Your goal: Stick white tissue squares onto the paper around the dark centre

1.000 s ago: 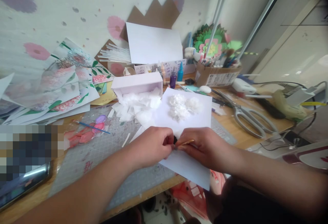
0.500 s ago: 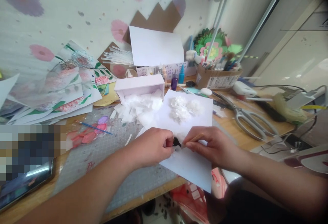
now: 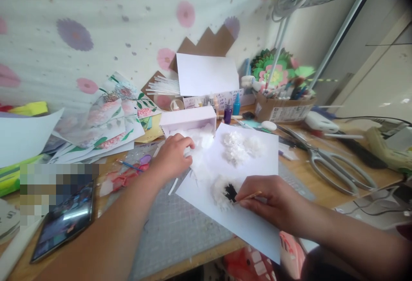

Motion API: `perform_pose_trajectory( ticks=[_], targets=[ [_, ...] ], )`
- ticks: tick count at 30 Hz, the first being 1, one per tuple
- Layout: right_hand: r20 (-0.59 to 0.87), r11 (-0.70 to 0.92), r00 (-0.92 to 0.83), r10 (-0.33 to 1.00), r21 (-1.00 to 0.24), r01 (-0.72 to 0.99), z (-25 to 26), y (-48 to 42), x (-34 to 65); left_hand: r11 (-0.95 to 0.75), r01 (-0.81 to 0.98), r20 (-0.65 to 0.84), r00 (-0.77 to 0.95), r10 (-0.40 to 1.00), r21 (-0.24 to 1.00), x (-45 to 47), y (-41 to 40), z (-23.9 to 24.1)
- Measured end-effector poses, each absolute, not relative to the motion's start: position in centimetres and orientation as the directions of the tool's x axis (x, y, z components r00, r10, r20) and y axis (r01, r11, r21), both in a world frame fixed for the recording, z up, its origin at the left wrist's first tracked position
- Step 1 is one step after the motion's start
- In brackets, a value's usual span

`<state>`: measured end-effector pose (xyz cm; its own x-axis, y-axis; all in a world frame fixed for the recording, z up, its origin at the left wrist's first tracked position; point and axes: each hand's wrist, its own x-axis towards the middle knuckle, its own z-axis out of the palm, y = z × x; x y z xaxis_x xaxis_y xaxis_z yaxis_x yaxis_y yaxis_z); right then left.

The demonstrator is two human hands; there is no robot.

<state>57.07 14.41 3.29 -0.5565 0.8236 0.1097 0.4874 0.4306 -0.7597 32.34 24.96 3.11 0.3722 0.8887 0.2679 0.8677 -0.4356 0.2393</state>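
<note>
Leftward, in the head view, the left hand (image 3: 174,154) has moved from the black-centred white ring (image 3: 219,191), lower centre, to the white pieces (image 3: 202,143) mid-frame, thumb and forefinger apart. The right hand (image 3: 269,197) pinches a thin stick (image 3: 252,195) beside the ring. Apparently it is fetching time; next calls for separating one piece.

Paper sheet (image 3: 257,167) over part of cutting mat (image 3: 180,229); petal ring (image 3: 219,193) on near half, petal clusters (image 3: 236,149) behind; box (image 3: 186,116) left of sheet's far end, bottles (image 3: 228,114) to box's right; scissors (image 3: 317,158) right of sheet; phone (image 3: 66,231) left of mat
</note>
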Motion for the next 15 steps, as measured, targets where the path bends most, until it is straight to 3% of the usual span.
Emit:
perform_pose_trajectory(
  ticks=[6, 15],
  targets=[
    [0.078, 0.399, -0.542, 0.837, -0.765, 0.505, 3.4, 14.29, 56.94, -0.497, 0.843, 0.107, 0.485, 0.868, 0.207, 32.5, 24.51, 3.23],
    [0.075, 0.399, -0.548, 0.833, -0.768, 0.501, 3.76, 14.31, 57.01, -0.484, 0.857, 0.112, 0.471, 0.875, 0.179, 32.2, 25.09, 3.09]
  ],
)
